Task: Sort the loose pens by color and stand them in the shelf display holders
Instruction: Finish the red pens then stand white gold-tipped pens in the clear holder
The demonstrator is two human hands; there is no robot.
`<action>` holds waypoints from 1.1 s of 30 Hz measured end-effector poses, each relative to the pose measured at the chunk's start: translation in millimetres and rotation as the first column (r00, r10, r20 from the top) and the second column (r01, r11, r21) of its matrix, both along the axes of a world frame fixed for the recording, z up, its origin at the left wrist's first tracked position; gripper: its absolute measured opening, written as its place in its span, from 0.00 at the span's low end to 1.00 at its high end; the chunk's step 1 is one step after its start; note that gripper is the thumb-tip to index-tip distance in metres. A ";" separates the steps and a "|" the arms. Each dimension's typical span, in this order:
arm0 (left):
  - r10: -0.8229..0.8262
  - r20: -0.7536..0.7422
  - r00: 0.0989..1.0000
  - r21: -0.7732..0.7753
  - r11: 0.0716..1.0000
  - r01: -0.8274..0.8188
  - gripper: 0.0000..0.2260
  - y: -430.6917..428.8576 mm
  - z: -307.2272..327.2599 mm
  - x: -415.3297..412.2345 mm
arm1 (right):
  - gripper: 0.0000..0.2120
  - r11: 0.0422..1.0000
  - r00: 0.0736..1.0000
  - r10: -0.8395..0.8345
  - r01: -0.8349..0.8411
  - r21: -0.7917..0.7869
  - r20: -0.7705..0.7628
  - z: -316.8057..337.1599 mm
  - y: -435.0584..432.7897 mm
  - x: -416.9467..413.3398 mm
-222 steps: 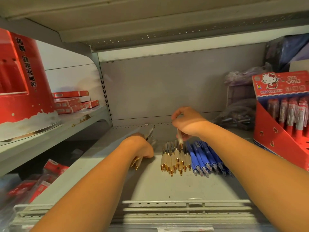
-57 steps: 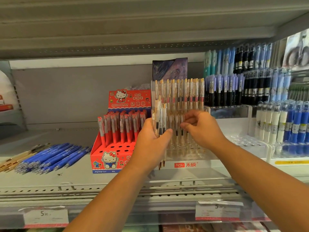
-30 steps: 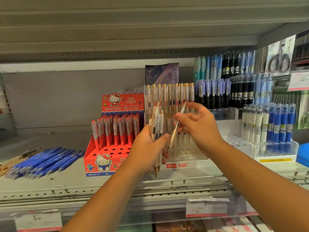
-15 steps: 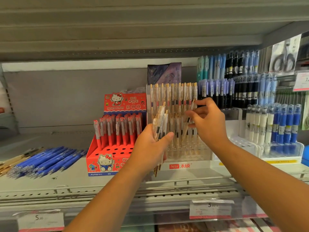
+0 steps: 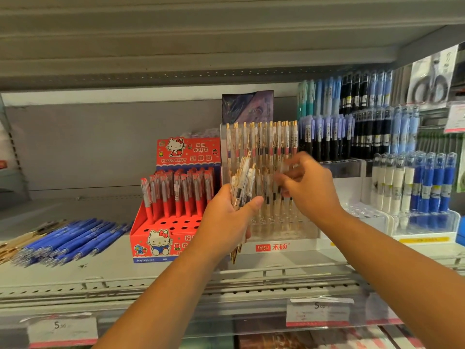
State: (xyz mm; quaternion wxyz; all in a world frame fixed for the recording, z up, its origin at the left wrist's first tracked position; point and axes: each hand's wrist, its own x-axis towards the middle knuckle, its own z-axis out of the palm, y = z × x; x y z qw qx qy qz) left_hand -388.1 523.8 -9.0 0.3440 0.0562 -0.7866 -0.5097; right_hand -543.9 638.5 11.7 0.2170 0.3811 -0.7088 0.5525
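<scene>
Gold-clipped pens (image 5: pixel 242 180): a clear-bodied fistful, held upright in the left hand (image 5: pixel 224 222), right in front of the clear holder (image 5: pixel 289 230) at its left edge. Their tips poke out below the fist.
Landmark: the clear holder is tiered. Its back row is full of matching pens and its front rows are partly filled; the count is hard to read through the acrylic.
Change: half a second ago the right hand (image 5: pixel 312 192) was raised at the holder's right side with one pen in its fingertips. Now it is lower and closer to the bundle, fingers pointing left toward it.
Meaning: probably one pen has been seated and the hand is coming back for the next. The gold lot is going in one at a time.
Left grip: wrapped tight round the bundle, thumb across the front.
Right grip: fingers half-curled, with a narrow gap at the thumb. Motion blur there, so I cannot tell whether a pen is between them.
Loose stock: blue pens (image 5: pixel 75 238) lie flat on the shelf (image 5: pixel 100 270) well left of the holder, with a few more gold-tipped pens (image 5: pixel 10 248) beyond them.
Neighbour: a red box (image 5: pixel 161 238) sits just left of the holder, with red pens in its back rows and its front holes bare.
Progress: gold lot partway in, blue lot not started.
</scene>
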 end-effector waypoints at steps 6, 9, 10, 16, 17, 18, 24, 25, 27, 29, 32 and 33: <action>0.025 -0.009 1.000 -0.004 1.000 -0.025 0.08 0.6 0.8 0.1 | 0.13 0.976 0.995 -0.085 0.095 0.198 -0.056 -0.3 -0.5 2.8; 0.028 -0.012 1.000 -0.001 1.000 -0.028 0.10 1.5 1.4 0.5 | 0.13 0.960 0.984 -0.143 0.164 0.227 -0.107 -1.1 2.4 6.0; 0.032 -0.013 0.999 -0.008 0.999 -0.032 0.10 1.7 1.5 0.6 | 0.12 0.953 0.977 -0.170 0.196 0.229 -0.131 -2.3 2.8 7.8; 0.019 -0.010 1.000 -0.008 1.000 -0.019 0.14 2.7 2.6 1.0 | 0.08 0.995 0.994 0.100 -0.100 0.005 -0.038 6.8 6.1 27.2; 0.013 -0.017 1.000 -0.010 1.000 -0.013 0.14 2.7 2.7 0.7 | 0.08 0.971 0.970 0.239 -0.239 -0.007 0.032 8.9 6.3 33.0; 0.003 -0.025 1.000 -0.007 1.000 -0.004 0.14 2.9 2.9 0.3 | 0.09 0.933 0.926 0.359 -0.359 -0.021 0.114 9.7 5.4 38.7; -0.012 -0.068 0.998 -0.004 1.000 0.012 0.09 2.4 2.9 -1.1 | 0.13 0.851 0.791 0.525 -0.498 -0.168 0.314 5.1 -4.3 50.3; -0.009 -0.080 0.997 -0.004 1.000 0.008 0.07 2.2 2.8 -1.1 | 0.12 0.838 0.770 0.545 -0.506 -0.204 0.330 4.4 -4.5 49.5; 0.011 -0.106 0.994 0.003 1.000 -0.010 0.05 1.0 2.3 -0.5 | 0.11 0.796 0.708 0.605 -0.526 -0.299 0.364 2.8 -4.1 47.2; 0.005 -0.119 0.993 0.039 0.999 0.000 0.03 -0.5 1.4 0.0 | 0.11 0.753 0.649 0.654 -0.512 -0.412 0.389 2.3 -2.5 43.5; -0.009 -0.107 0.994 0.072 0.997 0.017 0.02 -2.0 0.5 1.2 | 0.09 0.716 0.636 0.676 -0.443 -0.540 0.374 5.0 2.0 35.8; -0.010 -0.107 0.994 0.076 0.997 0.019 0.03 -2.3 0.3 0.8 | 0.09 0.724 0.665 0.655 -0.419 -0.547 0.359 6.0 3.7 32.7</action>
